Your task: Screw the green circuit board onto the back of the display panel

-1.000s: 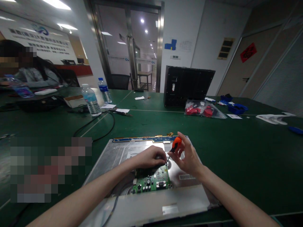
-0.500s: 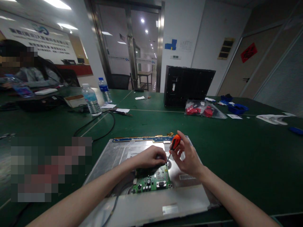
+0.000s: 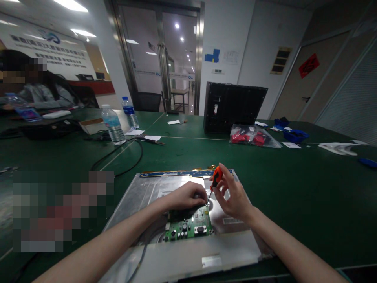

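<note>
My right hand [image 3: 232, 194] is closed around the orange and black handle of a screwdriver [image 3: 217, 178]. Its thin shaft slants down to the upper right corner of a green circuit board [image 3: 188, 226]. Beside the tip, my left hand [image 3: 190, 195] is closed with its fingertips bunched near that corner. Whatever these fingers pinch, if anything, is hidden. Under the board lies a metal display panel [image 3: 135, 192], flat on the table. A narrow blue board [image 3: 165, 173] runs along the panel's far edge, and a pale strip [image 3: 182, 257] covers its near side.
The green table [image 3: 294, 196] carries a black monitor housing [image 3: 235, 106] and a plastic bag with red pieces [image 3: 253, 136]. Water bottles [image 3: 113, 125] and a black cable [image 3: 141, 157] lie to the left. Another person [image 3: 44, 86] sits at the far left.
The screwdriver handle has turned slightly in my right hand and the fingers have shifted a little. My left hand has stayed in place.
</note>
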A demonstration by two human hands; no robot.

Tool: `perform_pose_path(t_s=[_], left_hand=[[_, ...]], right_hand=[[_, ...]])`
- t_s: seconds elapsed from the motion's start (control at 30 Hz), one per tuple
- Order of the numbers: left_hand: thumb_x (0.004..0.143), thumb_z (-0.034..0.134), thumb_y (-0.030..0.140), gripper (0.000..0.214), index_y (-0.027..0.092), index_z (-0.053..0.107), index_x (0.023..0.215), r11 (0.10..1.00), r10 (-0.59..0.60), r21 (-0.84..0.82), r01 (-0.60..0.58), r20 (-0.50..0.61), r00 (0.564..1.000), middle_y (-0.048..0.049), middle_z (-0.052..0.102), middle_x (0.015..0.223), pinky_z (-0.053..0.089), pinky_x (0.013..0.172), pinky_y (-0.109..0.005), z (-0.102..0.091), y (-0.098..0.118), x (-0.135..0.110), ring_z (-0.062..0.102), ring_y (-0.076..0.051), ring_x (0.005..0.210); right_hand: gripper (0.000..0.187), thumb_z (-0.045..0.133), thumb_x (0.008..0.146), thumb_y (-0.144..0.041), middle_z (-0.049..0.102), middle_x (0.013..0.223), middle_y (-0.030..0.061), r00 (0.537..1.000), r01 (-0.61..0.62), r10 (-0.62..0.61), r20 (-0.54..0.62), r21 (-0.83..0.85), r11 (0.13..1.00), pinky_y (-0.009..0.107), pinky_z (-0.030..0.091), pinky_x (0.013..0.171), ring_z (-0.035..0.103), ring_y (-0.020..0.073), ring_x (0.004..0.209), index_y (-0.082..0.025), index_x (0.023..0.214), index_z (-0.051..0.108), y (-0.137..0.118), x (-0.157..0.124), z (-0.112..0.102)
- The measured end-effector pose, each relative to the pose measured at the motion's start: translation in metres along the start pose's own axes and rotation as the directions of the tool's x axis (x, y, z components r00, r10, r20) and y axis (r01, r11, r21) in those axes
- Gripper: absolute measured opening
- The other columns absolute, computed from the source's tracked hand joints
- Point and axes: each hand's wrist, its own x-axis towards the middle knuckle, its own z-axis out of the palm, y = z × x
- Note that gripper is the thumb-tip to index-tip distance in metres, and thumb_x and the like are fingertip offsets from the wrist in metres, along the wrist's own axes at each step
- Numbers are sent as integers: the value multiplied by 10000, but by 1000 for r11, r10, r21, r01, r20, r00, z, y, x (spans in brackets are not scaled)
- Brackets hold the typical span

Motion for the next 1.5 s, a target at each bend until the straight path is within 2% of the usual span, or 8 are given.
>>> perform_pose_path(t_s=[0.13,0.27,0.43,0.63,0.83,1.0,1.17,1.5], left_hand=[[825,648,122,60,145,703,829,1000,-5,14,5,2,1000,-1,677,750,445,686,-219,-1,1,0,610,-149,707],[837,647,133,95,144,716,902,999,-5,40,5,-1,1000,-17,694,801,448,700,-225,0,1,-1,620,-162,744],[830,663,143,46,137,704,850,999,-3,41,4,-21,1000,-3,667,754,438,675,-212,0,0,-1,594,-145,703],[828,664,138,38,138,701,832,999,7,36,-7,-19,1000,1,668,743,437,675,-207,-1,1,0,593,-143,702],[833,649,133,52,146,697,816,1000,2,16,-2,1,1000,3,678,755,449,691,-204,0,0,0,610,-142,718],[838,646,140,54,148,697,823,1000,3,23,-3,0,1000,2,675,764,450,685,-204,0,0,-1,605,-145,723],[818,668,130,34,141,699,820,999,3,44,-2,-21,1000,8,660,736,432,664,-202,-1,0,-1,589,-141,700],[832,638,138,63,148,700,826,1000,5,16,-5,-1,1000,0,680,762,447,693,-215,0,-1,-1,607,-149,721]], right_hand=[[758,520,902,-159,648,870,25,1000,10,-10,-16,-2,1000,203,514,452,610,114,562,-284,1533,120,1,1,1],[739,582,912,-245,599,753,-24,998,12,-13,-59,-11,1000,188,471,422,570,108,508,-288,1513,153,5,-1,2],[766,622,907,-287,561,696,-52,998,6,-8,-55,-31,1000,199,475,443,556,109,493,-262,1500,139,8,-4,4],[745,589,915,-285,585,727,-26,999,-10,10,-52,-11,1000,206,484,443,587,130,530,-261,1498,126,6,-3,5],[762,492,900,-146,672,889,52,1000,9,-9,-6,24,1000,230,533,480,627,136,582,-253,1527,73,0,0,2],[757,499,905,-160,670,840,29,1000,20,-20,-22,0,1000,216,513,461,618,126,546,-253,1526,76,0,0,2],[743,571,925,-271,638,748,-14,999,44,-45,-29,-25,999,189,480,428,595,115,503,-284,1515,121,3,-1,2],[807,511,891,-139,688,911,58,1000,-2,2,24,7,1000,221,529,460,630,133,572,-265,1546,56,2,-1,1]])
